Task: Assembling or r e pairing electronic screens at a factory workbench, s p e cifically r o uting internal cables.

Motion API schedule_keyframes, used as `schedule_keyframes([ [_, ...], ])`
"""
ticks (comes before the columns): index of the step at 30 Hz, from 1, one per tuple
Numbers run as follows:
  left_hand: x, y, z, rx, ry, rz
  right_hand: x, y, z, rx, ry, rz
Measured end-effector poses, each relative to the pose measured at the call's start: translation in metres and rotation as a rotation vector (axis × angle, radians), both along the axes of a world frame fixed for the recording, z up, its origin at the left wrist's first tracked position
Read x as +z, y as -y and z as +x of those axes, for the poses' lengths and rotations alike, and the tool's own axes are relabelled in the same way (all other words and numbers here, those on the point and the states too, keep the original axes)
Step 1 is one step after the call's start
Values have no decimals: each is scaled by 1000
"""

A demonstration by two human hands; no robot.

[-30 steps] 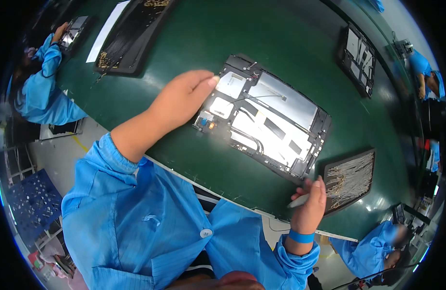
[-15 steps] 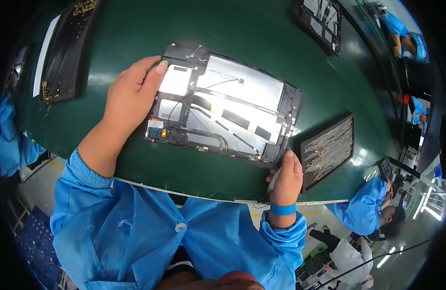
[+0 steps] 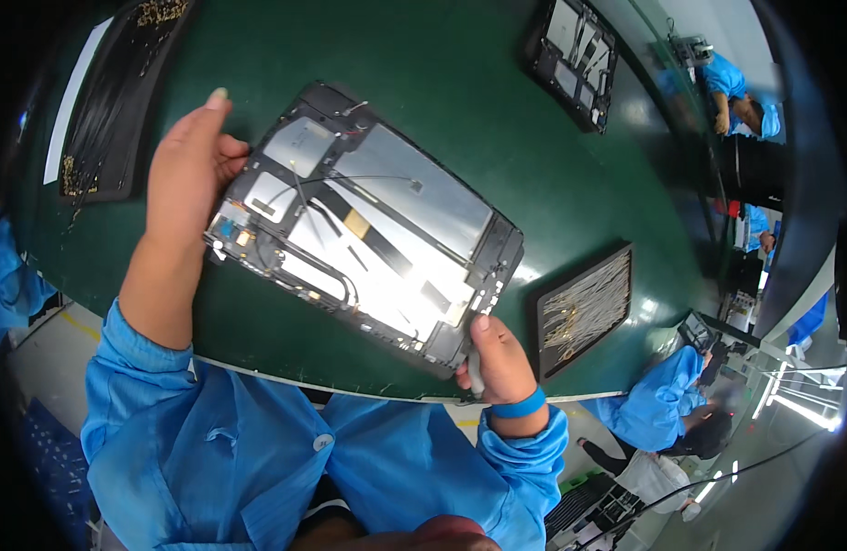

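An opened tablet (image 3: pixel 373 234) lies at a slant in front of me, its silver inner plates, black frame and thin cables showing. My right hand (image 3: pixel 504 365) grips its lower right corner, thumb on top. A small light-grey object (image 3: pixel 476 372) sits within those same fingers, its kind unclear. Beside the tablet's left edge is my left hand (image 3: pixel 186 174). Its thumb is raised and spread away, while the other fingers are near the edge, partly hidden; whether they support the tablet from beneath cannot be seen.
A black tray of thin grey cables (image 3: pixel 584 308) stands at the right. Another tray with black cables (image 3: pixel 111 110) is at the far left beside a white strip (image 3: pixel 74 101). A second opened tablet (image 3: pixel 577 64) rests at the back right. Co-workers in blue sit beyond the green table (image 3: pixel 423 55).
The tablet has shifted left and toward me and turned clockwise. My left thumb has come off its surface and spread outward; my right hand has stayed on its corner.
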State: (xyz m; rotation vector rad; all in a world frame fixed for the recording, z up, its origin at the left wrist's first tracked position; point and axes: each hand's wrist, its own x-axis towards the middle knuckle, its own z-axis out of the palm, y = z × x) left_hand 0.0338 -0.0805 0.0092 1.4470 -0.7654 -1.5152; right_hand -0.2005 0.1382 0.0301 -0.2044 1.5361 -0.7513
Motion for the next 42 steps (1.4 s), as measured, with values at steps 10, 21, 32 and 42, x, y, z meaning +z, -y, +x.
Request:
schedule_keyframes([
  [10, -10, 6, 2, 140, -197, -40, 24, 134, 0, -324, -250, -318],
  [21, -18, -1, 4, -36, 90, -115, -19, 241, -72, -972, 51, -344],
  [32, -25, -8, 3, -67, 203, -208, -18, 273, -97, -1214, 205, -477],
  [42, -3, -25, -21, -279, -425, 25, 8, 171, 75, -492, 745, -257],
])
